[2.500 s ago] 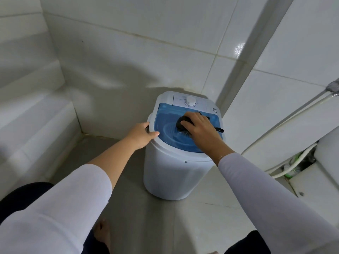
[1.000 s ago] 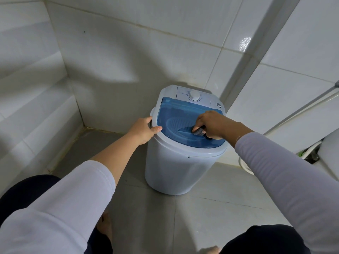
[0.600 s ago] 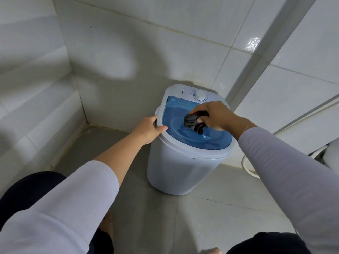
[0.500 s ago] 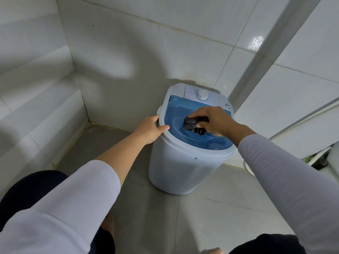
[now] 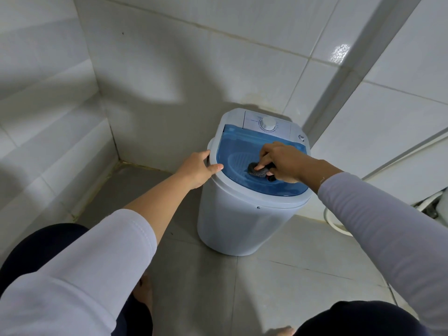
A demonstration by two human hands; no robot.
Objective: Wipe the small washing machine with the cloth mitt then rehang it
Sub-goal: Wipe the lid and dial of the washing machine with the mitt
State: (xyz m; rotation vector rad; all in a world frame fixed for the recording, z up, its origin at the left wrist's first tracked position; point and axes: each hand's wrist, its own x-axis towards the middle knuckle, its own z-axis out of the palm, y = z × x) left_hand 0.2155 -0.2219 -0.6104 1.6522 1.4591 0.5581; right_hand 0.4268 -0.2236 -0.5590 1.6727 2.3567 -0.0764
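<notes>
A small white washing machine with a blue see-through lid and a white dial stands on the tiled floor in a corner. My right hand presses a dark, bunched cloth mitt onto the middle of the lid. My left hand grips the machine's left rim, thumb on top of the rim.
White tiled walls close in behind and to the left of the machine. A white hose and pipe fittings lie on the floor at the right. My knees and bare feet are at the bottom on the grey floor tiles.
My right hand has slid the mitt from the lid's upper middle down toward its centre. The left hand has kept its hold on the rim. The camera view has shifted slightly.
</notes>
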